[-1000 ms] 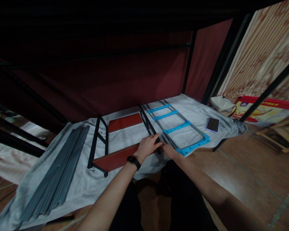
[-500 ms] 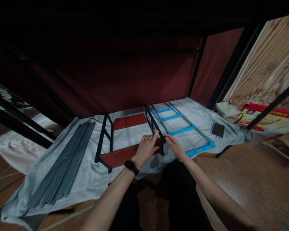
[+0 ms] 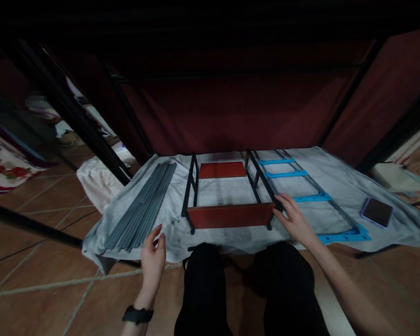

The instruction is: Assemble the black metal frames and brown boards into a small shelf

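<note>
A broad dark red panel with black bars (image 3: 227,112) rises behind everything, and a brown tiled floor (image 3: 31,270) spreads out in front. A rumpled grey-white cloth (image 3: 339,182) bears all the parts. In the middle of it sits a rack of black metal end frames and reddish-brown boards (image 3: 231,210); the near board faces the person's black-clad legs (image 3: 205,289), while the far one spans the back.

Right of the rack, a ladder-like frame of grey tubes and bright blue crosspieces (image 3: 311,198) lies flat on the cloth. To the left, well apart from the rack, a bundle of slim grey tubes (image 3: 145,205) lies close together, pointing away from the person.

The right hand (image 3: 296,219) is at the rack's near right corner, thumb and fingertips on either side of the black bar; I cannot tell whether its grip is firm or only resting there. The left hand (image 3: 154,256) hangs just beside the near ends of the tubes, fingers curled, thumb apart, its grip empty.

Farther right lies a dark-screened phone with a purple edge (image 3: 377,212). A black wristband (image 3: 137,315) circles the left wrist. Tiny metallic bits (image 3: 178,218), possibly screws, lie just left of the rack.
</note>
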`<state>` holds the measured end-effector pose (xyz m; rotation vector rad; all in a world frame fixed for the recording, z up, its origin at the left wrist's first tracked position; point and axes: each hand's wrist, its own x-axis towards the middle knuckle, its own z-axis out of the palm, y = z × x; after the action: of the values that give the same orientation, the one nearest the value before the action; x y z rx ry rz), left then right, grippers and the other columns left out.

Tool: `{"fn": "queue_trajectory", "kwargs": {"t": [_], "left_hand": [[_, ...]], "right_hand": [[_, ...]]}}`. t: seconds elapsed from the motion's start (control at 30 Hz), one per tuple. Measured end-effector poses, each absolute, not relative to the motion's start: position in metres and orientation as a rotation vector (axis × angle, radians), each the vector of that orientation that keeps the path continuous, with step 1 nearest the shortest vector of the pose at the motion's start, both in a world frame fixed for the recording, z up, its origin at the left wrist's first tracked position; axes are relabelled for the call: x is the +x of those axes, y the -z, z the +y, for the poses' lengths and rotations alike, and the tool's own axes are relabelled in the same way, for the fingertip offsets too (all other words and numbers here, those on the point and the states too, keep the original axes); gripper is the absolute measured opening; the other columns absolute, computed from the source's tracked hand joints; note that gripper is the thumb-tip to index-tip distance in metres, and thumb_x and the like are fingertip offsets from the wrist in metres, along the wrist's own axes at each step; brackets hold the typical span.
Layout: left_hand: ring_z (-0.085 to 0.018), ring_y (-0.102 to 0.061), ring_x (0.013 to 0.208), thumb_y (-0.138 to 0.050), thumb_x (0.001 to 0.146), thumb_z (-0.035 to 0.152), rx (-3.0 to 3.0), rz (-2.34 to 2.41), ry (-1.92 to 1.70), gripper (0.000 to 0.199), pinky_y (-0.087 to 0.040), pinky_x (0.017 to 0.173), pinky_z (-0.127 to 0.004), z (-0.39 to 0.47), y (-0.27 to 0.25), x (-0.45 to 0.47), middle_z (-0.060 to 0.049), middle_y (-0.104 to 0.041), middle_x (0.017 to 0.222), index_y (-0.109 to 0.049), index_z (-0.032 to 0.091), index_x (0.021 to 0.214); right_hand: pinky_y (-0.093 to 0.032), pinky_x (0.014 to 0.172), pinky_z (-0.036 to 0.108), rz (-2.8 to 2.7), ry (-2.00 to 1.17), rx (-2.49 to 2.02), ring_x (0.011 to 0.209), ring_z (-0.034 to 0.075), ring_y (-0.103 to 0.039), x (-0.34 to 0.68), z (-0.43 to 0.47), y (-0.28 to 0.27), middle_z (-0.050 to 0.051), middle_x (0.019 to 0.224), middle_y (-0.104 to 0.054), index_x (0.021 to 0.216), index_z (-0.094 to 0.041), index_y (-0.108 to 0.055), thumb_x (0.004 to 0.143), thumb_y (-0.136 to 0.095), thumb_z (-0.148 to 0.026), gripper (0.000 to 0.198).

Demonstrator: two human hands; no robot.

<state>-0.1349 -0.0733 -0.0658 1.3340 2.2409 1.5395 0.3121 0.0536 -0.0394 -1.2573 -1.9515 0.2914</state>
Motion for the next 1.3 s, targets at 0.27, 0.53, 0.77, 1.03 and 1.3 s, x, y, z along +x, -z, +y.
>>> {"fn": "queue_trajectory", "kwargs": {"t": [0.27, 0.53, 0.77, 1.03, 1.3], "left_hand": [[-0.024, -0.068, 0.099, -0.048, 0.084, 0.029, 1.368, 2.192, -1.205, 0.031, -0.055, 0.089, -0.038, -0.058, 0.111, -0.175, -0.012, -0.074, 0.104, -0.071, 0.015, 0.099], [-0.019, -0.065, 0.097, -0.047, 0.089, 0.014, 1.616, 2.042, -1.051, 0.027, -0.052, 0.092, -0.034, -0.028, 0.118, -0.137, -0.008, -0.071, 0.102, -0.071, 0.018, 0.099], [-0.020, -0.063, 0.097, -0.045, 0.092, 0.014, 1.778, 2.147, -0.705, 0.026, -0.051, 0.088, -0.032, -0.023, 0.128, -0.125, -0.009, -0.066, 0.103, -0.068, 0.018, 0.104], [-0.019, -0.065, 0.097, -0.040, 0.094, 0.009, 1.963, 2.110, -0.346, 0.025, -0.049, 0.085, -0.029, -0.011, 0.116, -0.133, -0.011, -0.065, 0.106, -0.064, 0.016, 0.098], [-0.020, -0.066, 0.100, -0.041, 0.091, 0.004, 2.029, 2.097, -0.185, 0.026, -0.049, 0.086, -0.030, -0.006, 0.101, -0.132, -0.015, -0.066, 0.109, -0.063, 0.014, 0.102]], "right_hand": [[-0.041, 0.110, 0.050, -1.962, -0.012, -1.231, 0.131, 0.029, -0.048, 0.286, 0.044, 0.017, 0.012, 0.141, -0.048, 0.134, -0.026, -0.054, 0.095, -0.048, -0.039, 0.041], [-0.037, 0.112, 0.052, -2.332, -0.035, -1.002, 0.135, 0.028, -0.044, 0.190, 0.036, 0.008, 0.009, 0.141, -0.052, 0.133, -0.028, -0.053, 0.097, -0.044, -0.028, 0.038], [-0.033, 0.112, 0.053, -2.437, -0.054, -0.985, 0.127, 0.025, -0.053, 0.151, 0.051, 0.012, 0.010, 0.134, -0.059, 0.139, -0.026, -0.048, 0.097, -0.043, -0.029, 0.042], [-0.037, 0.109, 0.050, -2.552, -0.134, -0.969, 0.111, 0.023, -0.063, 0.135, 0.056, 0.017, 0.009, 0.120, -0.068, 0.134, -0.024, -0.053, 0.099, -0.041, -0.027, 0.037], [-0.049, 0.091, 0.041, -2.572, -0.181, -0.963, 0.098, 0.024, -0.066, 0.133, 0.063, 0.013, 0.008, 0.105, -0.071, 0.127, -0.024, -0.059, 0.100, -0.041, -0.025, 0.033]]}}
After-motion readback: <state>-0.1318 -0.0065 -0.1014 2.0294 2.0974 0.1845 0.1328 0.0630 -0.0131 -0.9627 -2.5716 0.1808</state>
